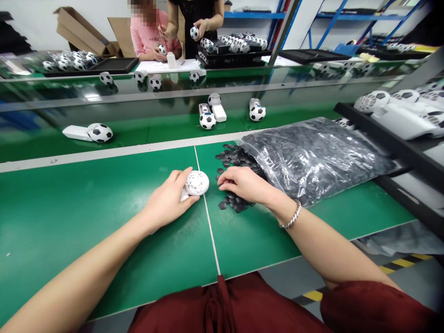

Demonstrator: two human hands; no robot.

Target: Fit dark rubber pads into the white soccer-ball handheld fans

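Observation:
My left hand [171, 199] is closed around a white soccer-ball-shaped plastic housing [197, 183] with cut-out openings, holding it on the green bench [104, 240]. Just right of it, my right hand [241, 184] hovers at a heap of small black pentagon pieces [239, 157], its thumb and fingers pinched together. Whether a piece sits between those fingertips is too small to make out. More black pieces fill a clear plastic bag [322, 157] whose mouth lies toward the heap.
Beyond the bench runs a green conveyor [149, 122] carrying several soccer-ball units, one a ball with a white handle [88, 132]. At right, a black tray [391, 134] holds white housings. Two people [152, 34] work across the line beside stacked trays [232, 58].

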